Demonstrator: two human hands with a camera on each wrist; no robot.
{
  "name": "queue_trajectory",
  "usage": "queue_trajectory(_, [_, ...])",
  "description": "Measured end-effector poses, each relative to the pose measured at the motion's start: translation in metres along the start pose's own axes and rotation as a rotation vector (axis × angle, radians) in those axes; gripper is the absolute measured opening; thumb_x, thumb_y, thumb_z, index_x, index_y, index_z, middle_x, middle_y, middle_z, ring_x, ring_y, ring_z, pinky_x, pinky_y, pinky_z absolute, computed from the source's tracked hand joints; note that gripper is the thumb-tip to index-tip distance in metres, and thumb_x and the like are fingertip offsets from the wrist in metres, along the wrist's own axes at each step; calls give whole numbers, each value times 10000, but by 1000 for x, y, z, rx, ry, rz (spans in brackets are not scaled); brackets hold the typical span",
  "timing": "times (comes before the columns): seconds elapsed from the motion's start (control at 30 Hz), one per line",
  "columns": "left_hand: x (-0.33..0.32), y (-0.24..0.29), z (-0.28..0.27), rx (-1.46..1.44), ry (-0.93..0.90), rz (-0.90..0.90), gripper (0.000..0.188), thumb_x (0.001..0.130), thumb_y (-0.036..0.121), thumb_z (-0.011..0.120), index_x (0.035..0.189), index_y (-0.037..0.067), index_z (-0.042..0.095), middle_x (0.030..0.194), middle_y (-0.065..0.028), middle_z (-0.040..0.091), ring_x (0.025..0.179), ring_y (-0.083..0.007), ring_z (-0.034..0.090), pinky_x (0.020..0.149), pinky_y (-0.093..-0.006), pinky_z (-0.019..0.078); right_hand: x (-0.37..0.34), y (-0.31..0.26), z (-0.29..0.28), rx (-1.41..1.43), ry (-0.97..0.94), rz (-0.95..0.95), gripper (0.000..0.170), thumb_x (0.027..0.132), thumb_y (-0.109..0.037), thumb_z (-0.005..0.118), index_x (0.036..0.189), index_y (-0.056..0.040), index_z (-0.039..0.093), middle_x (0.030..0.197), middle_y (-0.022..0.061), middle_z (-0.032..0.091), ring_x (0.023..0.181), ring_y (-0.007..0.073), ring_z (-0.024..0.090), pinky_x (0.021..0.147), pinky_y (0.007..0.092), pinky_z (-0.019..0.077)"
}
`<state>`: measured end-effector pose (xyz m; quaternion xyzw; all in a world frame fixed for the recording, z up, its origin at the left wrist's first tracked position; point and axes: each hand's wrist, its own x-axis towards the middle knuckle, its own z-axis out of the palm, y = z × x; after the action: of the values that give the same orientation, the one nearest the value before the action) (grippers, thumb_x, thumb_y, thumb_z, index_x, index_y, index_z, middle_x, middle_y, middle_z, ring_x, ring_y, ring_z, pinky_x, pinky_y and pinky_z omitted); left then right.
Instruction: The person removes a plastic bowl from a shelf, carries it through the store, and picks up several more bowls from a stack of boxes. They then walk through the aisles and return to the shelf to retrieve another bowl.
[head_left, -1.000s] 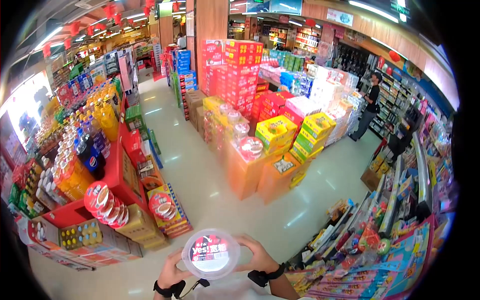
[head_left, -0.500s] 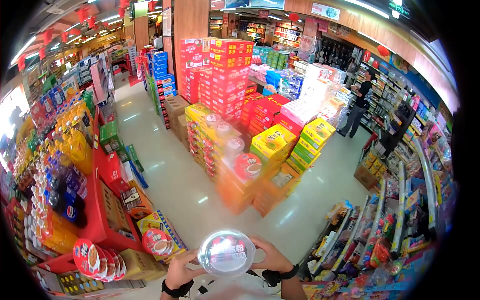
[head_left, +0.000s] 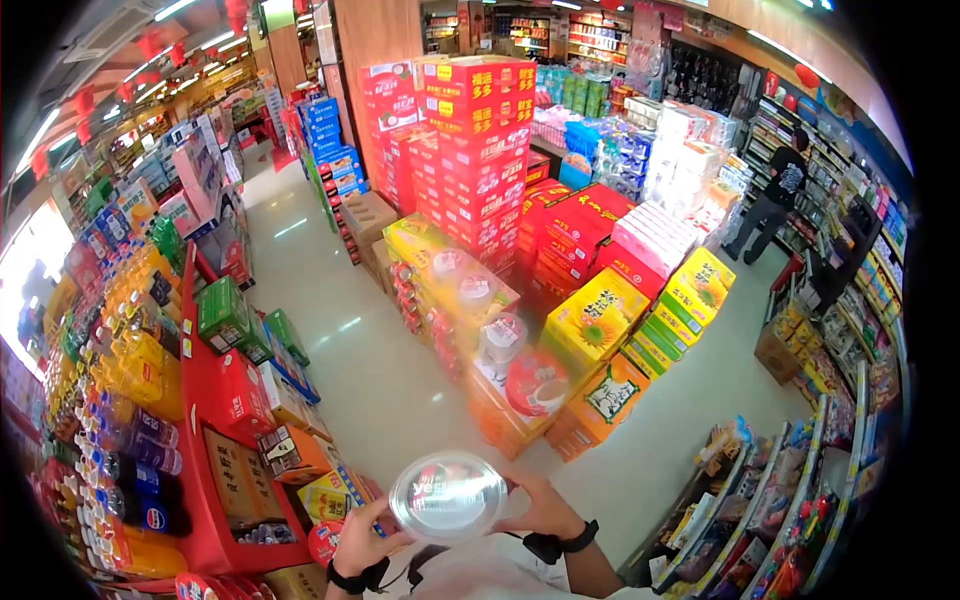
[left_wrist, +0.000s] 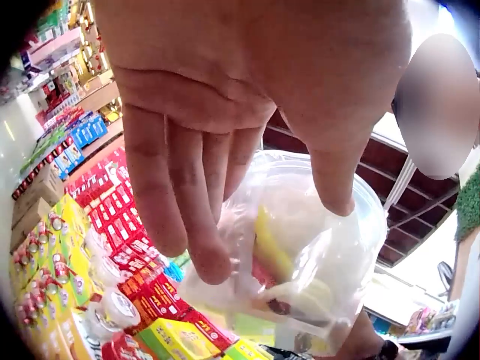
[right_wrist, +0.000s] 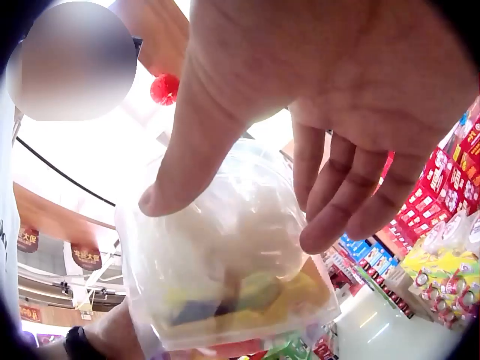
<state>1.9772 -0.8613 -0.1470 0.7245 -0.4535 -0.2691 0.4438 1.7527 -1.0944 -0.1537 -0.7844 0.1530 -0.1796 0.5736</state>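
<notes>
A round, clear-lidded plastic tub [head_left: 448, 497] is held between both hands low in the head view, its lid facing up with glare over the printed label. My left hand [head_left: 366, 540] grips its left side and my right hand [head_left: 545, 512] its right side. In the left wrist view, the thumb and fingers of the left hand [left_wrist: 247, 112] lie around the translucent tub [left_wrist: 307, 255]. The right wrist view has the right hand [right_wrist: 315, 112] with thumb and fingertips on the tub [right_wrist: 232, 255]; yellow and dark contents show through its wall.
Stacked cartons [head_left: 600, 310] and red boxes [head_left: 470, 160] stand ahead. Bottles [head_left: 140, 380] line a red display [head_left: 200, 400] at left. Shelves of packets [head_left: 770, 500] are at right. A person in dark clothes [head_left: 775, 200] stands at the far right. Tiled floor [head_left: 370, 370] runs between them.
The head view has shifted, with the carton stacks appearing larger and nearer. The person at the far right has turned. Both hands still hold the tub in front of the body.
</notes>
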Motion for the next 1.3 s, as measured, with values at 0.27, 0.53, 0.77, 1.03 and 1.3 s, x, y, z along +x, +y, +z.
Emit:
queue_trajectory(0.27, [89, -26, -35, 23, 93, -138, 468, 726, 109, 878, 1146, -5, 704, 847, -118, 748, 727, -148, 703, 706, -289, 554, 151, 18, -22, -202, -128, -250, 830, 698, -310, 929, 1411, -72, 578, 1428, 117, 524, 1223, 250, 568, 1027, 367, 472])
queue_trajectory(0.53, [207, -81, -114, -40, 59, -179, 388, 736, 54, 845, 1090, -23, 706, 879, -144, 760, 793, -175, 726, 783, -319, 561, 293, 12, -10, -41, -243, 23, 854, 737, -277, 902, 1469, -78, 510, 1432, 127, 523, 1295, 257, 518, 1036, 356, 467])
queue_trajectory(0.77, [337, -118, -198, 95, 32, -36, 435, 758, 128, 848, 1163, 61, 704, 906, -153, 739, 868, -302, 738, 777, -373, 567, 406, 61, 18, -210, 39, -19, 698, 768, -231, 834, 1391, -59, 571, 1146, 130, 642, 912, 231, 637, 793, 344, 529])
queue_trajectory(1.03, [458, -153, -234, 79, -168, 19, 547, 805, 81, 798, 1324, 95, 624, 934, -167, 735, 854, -315, 728, 789, -380, 566, 488, 81, 11, 121, -17, 313, 817, 837, -130, 827, 1519, -56, 383, 1214, 100, 634, 1049, 187, 659, 873, 342, 550])
queue_trajectory(1.3, [567, -219, -238, -158, -299, -119, 418, 907, 44, 699, 1312, 18, 598, 939, -179, 745, 875, -269, 751, 810, -359, 576, 587, 144, -24, 20, -58, 361, 818, 884, -269, 802, 1556, -87, 372, 1038, 109, 660, 878, 167, 662, 792, 328, 538])
